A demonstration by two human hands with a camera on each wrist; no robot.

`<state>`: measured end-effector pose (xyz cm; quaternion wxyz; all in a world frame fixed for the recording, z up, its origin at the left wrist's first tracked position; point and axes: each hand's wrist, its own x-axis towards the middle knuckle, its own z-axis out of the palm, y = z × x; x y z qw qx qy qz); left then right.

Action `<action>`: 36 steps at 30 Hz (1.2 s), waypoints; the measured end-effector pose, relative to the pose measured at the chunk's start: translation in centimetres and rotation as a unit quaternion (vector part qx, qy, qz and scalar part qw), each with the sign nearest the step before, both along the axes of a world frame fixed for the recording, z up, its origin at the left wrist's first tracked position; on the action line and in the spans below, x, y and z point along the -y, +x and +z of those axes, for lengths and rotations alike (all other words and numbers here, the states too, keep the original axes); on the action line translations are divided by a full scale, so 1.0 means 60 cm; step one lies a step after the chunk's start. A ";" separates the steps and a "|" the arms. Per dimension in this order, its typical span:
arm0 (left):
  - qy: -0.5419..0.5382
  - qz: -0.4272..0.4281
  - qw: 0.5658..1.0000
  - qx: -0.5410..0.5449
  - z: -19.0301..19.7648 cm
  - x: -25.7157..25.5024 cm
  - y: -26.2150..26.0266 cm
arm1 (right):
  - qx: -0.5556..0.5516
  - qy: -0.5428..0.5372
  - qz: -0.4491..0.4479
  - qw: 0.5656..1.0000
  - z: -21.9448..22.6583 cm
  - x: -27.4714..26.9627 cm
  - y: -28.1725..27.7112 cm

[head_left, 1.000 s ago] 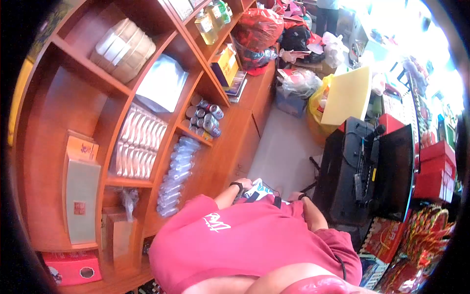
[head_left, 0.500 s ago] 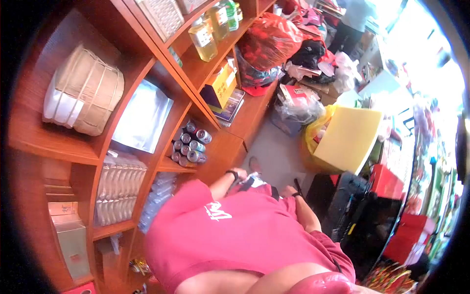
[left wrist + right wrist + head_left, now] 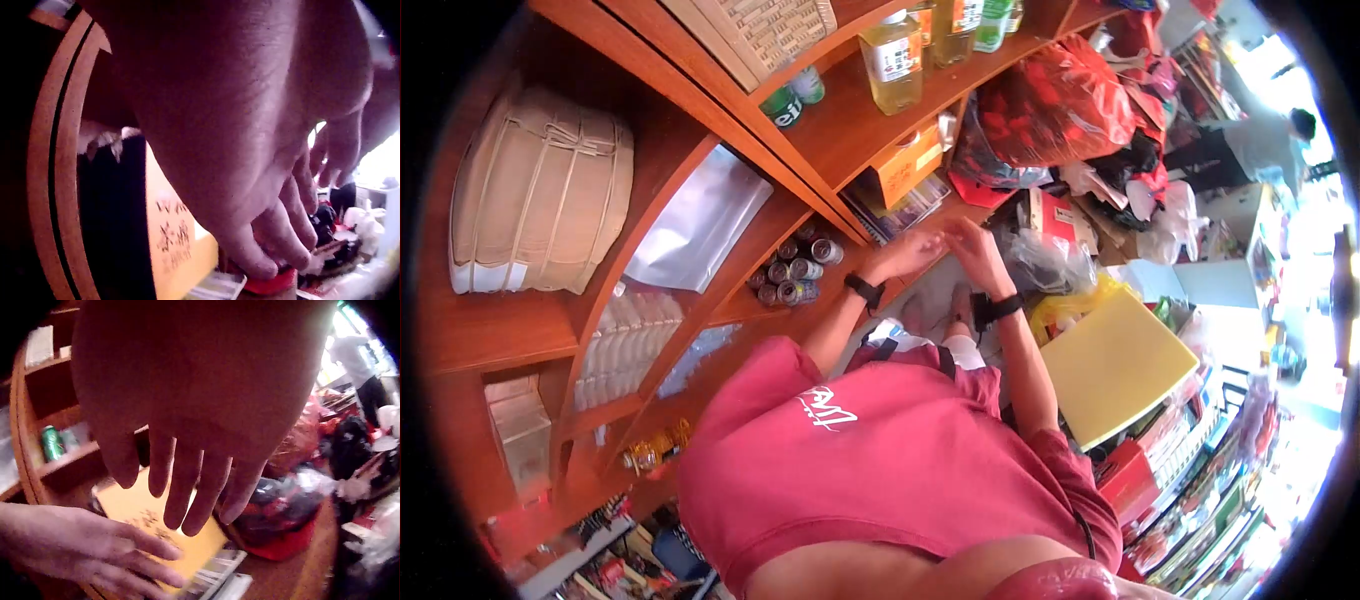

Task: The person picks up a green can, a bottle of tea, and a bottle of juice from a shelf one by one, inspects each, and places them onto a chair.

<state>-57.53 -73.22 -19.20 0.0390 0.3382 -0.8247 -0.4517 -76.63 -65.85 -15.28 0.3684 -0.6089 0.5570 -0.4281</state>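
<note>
Both hands are raised in front of the body, close together in the head view. My left hand (image 3: pixel 905 254) has its fingers extended and holds nothing. Beside it my right hand (image 3: pixel 975 252) reaches forward, its fingers straight in the right wrist view and likewise holding nothing. Beyond the hands stands an orange-yellow box (image 3: pixel 910 165) with dark writing, on the shelf unit. The box (image 3: pixel 147 519) appears behind the fingers in the right wrist view. A few flat books or magazines (image 3: pixel 915 208) lie under it.
Wooden shelves (image 3: pixel 730 265) on the left hold drink cans (image 3: pixel 805 268), oil bottles (image 3: pixel 895 65) and a tied brown paper bundle (image 3: pixel 550 200). Ahead lies a heap of bags, including a red plastic bag (image 3: pixel 1065 100). A yellow board (image 3: pixel 1115 365) stands at right. Another person (image 3: pixel 1250 150) is farther back.
Both hands have risen from near the waist to in front of the body and come together. The head view has shifted nearer the shelf, and the far person shows more fully.
</note>
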 end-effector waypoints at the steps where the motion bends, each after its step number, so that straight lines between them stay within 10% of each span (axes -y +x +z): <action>1: -0.040 0.014 0.999 -0.023 -0.018 0.021 0.003 | 0.000 -0.003 0.029 1.000 0.029 0.034 0.010; 7: -0.055 0.272 0.925 -0.261 0.199 0.044 0.031 | 0.022 -0.159 0.153 0.975 0.182 0.190 0.065; 11: -0.011 0.425 0.801 -0.421 0.204 0.096 0.028 | 0.151 -0.169 0.216 0.950 0.217 0.285 0.105; 18: -0.194 0.537 0.717 -0.400 0.232 0.185 -0.003 | 0.171 -0.165 0.253 0.938 0.175 0.395 0.141; 36: -0.271 0.589 0.679 -0.344 0.183 0.287 0.020 | 0.162 -0.117 0.245 0.949 0.174 0.498 0.193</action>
